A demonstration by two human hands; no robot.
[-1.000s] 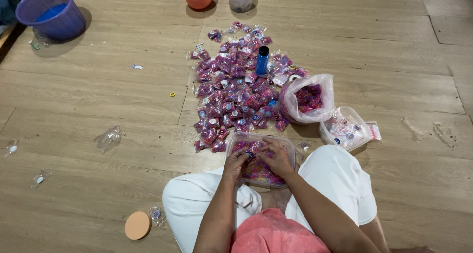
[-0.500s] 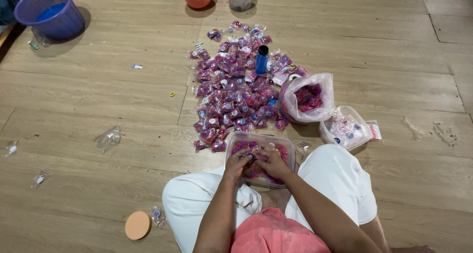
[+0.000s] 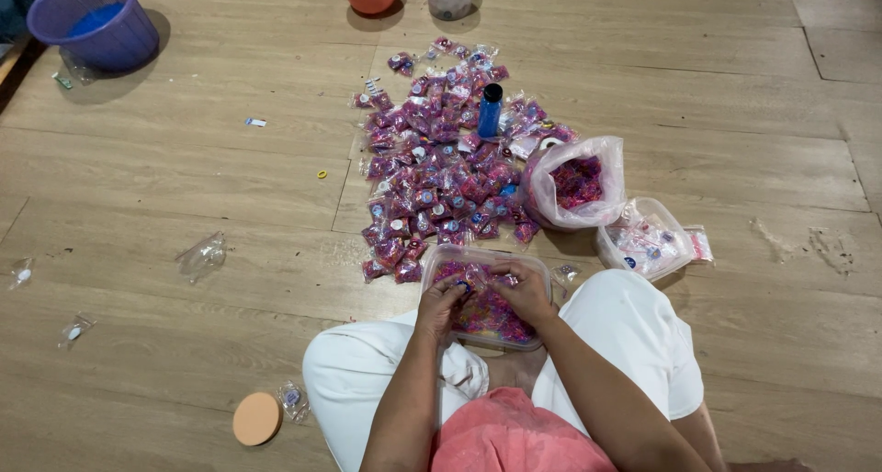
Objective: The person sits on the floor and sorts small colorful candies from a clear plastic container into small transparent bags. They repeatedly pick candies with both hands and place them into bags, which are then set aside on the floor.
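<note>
Now both hands, left hand [image 3: 441,299] and right hand [image 3: 522,290], pinch one small, light, crinkly packet [image 3: 478,277] by its edges over the tub [image 3: 542,268].

Pink sachets [image 3: 441,173] heaped on floor [image 3: 184,187]

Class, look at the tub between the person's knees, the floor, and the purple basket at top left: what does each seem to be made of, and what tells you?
Tub: likely clear plastic; the coloured contents show through its thin glossy wall.
Floor: wood or wood-look laminate; long planks with printed-looking grain and a slight sheen.
Purple basket: probably moulded plastic; even colour, slotted sides.
</note>
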